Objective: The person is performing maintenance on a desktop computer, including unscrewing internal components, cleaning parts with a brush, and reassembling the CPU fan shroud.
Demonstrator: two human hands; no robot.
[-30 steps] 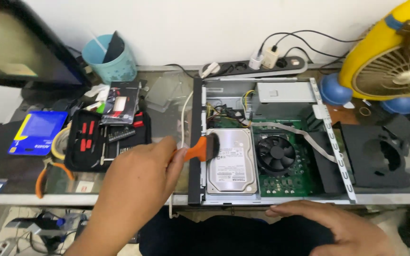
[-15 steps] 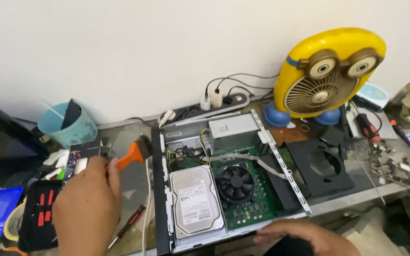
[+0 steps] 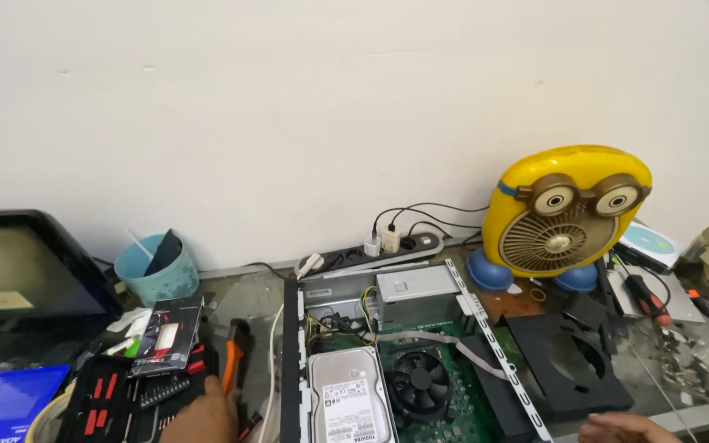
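Open computer chassis [image 3: 292,344], landmark: dull grey sheet metal with a matt black edge rail. Inside it, a hard drive [image 3: 346,402] of bare brushed metal under a white paper label, a matt black plastic cooling fan [image 3: 420,384], and a glossy green circuit board [image 3: 461,410]. Left of the chassis, a screwdriver [image 3: 231,361] with a smooth orange plastic handle beneath the left hand [image 3: 203,418], and a matt teal plastic cup [image 3: 157,275]. Right of the chassis, a glossy yellow plastic desk fan [image 3: 564,209] and a matt black plastic shroud [image 3: 572,361].
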